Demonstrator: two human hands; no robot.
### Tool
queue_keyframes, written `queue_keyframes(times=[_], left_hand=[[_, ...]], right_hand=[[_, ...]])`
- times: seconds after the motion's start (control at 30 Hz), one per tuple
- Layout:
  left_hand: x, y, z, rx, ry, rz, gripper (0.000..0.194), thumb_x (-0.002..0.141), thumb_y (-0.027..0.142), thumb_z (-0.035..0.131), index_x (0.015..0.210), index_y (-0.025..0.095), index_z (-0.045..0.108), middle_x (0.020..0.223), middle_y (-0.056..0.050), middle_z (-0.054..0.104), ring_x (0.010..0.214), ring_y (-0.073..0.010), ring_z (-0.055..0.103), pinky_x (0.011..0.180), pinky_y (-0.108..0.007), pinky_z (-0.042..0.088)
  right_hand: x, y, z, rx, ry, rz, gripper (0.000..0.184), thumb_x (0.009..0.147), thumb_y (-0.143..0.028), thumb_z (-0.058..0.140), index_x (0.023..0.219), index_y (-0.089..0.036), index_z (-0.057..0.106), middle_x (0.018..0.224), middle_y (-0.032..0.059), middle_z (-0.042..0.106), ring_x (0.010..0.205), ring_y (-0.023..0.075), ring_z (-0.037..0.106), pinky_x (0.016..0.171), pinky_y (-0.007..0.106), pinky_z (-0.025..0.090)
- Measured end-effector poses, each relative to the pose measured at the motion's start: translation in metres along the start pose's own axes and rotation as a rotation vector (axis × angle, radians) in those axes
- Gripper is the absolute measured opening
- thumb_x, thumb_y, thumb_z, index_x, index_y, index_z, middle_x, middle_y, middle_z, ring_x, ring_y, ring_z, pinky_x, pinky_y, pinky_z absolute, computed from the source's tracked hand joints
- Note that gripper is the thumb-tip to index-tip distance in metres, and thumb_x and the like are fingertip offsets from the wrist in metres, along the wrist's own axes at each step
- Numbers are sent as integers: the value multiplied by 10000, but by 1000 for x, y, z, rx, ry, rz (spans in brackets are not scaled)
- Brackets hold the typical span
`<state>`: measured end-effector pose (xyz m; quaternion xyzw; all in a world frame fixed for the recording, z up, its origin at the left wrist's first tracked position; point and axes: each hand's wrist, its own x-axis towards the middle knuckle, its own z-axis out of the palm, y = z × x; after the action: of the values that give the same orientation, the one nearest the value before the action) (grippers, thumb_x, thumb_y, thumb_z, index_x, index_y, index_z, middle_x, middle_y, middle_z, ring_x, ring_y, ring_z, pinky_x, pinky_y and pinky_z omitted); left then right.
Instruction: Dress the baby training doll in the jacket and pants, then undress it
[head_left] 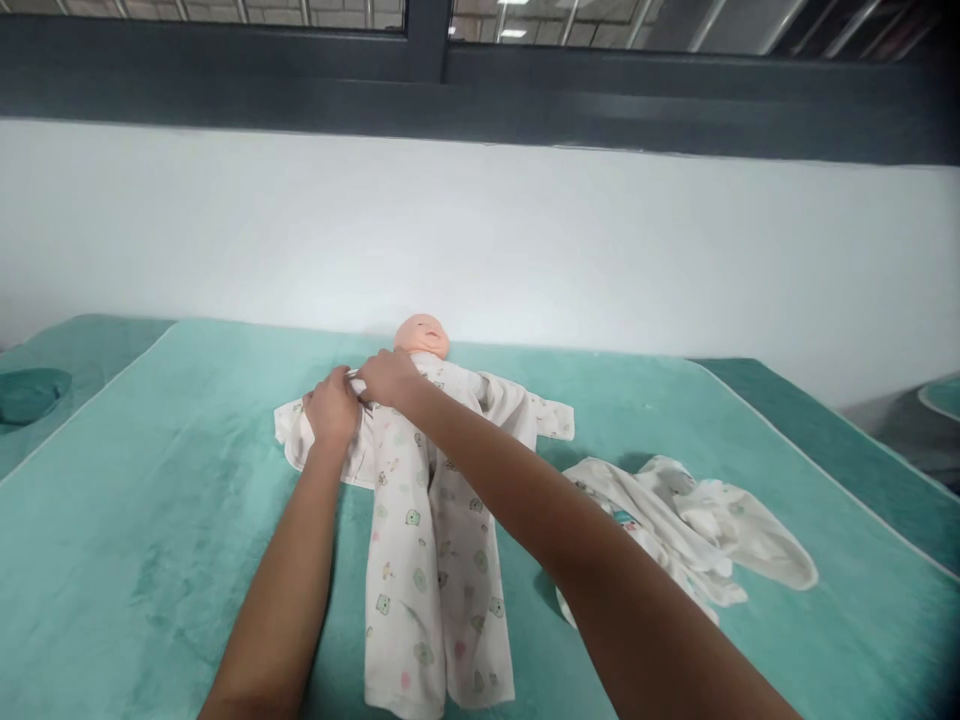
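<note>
A baby doll [421, 335] lies on its back, its head towards the wall. It is dressed in a white patterned baby shirt [358, 455] with sleeves spread to both sides. White baby trousers [401, 590] printed with small green animals lie over its front, legs pointing towards me. My left hand [334, 408] is closed on the shirt by the doll's shoulder on the left. Close beside it, my right hand [386, 378] pinches the same shirt near the neck, its forearm crossing over the doll. The fingertips are partly hidden.
A crumpled pile of white cloth [690, 525] lies to the right on the green padded mat [187, 560]. Behind the mat stands a white wall [480, 240] below a dark window frame [420, 100]. A green rounded thing [34, 395] is at the left edge.
</note>
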<state>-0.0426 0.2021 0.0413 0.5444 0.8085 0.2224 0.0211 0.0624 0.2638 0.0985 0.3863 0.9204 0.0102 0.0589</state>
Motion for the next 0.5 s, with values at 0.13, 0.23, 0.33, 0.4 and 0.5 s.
queue_keyframes(times=[0.13, 0.23, 0.33, 0.4, 0.5], left_hand=[[-3, -8, 1, -58, 21, -15, 465, 1017, 246, 294, 1371, 252, 595, 1254, -117, 740, 1166, -293, 679, 951, -404, 461], [-4, -16, 3, -95, 10, -33, 452, 1013, 241, 310, 1341, 242, 621, 1252, -123, 736, 1160, -301, 677, 948, -410, 472], [-4, -24, 7, -127, -10, -77, 431, 1008, 235, 332, 1294, 245, 653, 1225, -117, 744, 1168, -311, 671, 980, -433, 474], [-5, -28, 8, -146, -13, -111, 425, 995, 216, 357, 1300, 247, 652, 1234, -116, 736, 1176, -315, 668, 1003, -451, 477], [-13, -28, 7, -169, 133, -118, 536, 966, 213, 442, 1500, 202, 482, 1428, -162, 617, 1263, -320, 619, 1023, -464, 491]], right_hand=[[-11, 11, -13, -68, 8, 55, 331, 904, -455, 704, 1090, -184, 746, 1179, 169, 737, 1161, 352, 618, 929, 470, 454], [-25, 23, -23, -111, 26, 116, 274, 925, -414, 698, 1055, -177, 744, 1150, 177, 739, 1117, 338, 626, 875, 427, 462], [-39, 34, -35, -130, 13, 154, 264, 961, -425, 654, 1030, -186, 743, 1126, 165, 739, 1063, 313, 637, 823, 387, 460], [-46, 38, -41, -135, 2, 168, 294, 983, -443, 616, 1039, -183, 739, 1134, 167, 733, 1062, 312, 637, 809, 383, 458], [-48, 34, -43, -128, -4, 163, 338, 997, -476, 583, 1094, -187, 729, 1164, 168, 723, 1089, 320, 632, 828, 395, 460]])
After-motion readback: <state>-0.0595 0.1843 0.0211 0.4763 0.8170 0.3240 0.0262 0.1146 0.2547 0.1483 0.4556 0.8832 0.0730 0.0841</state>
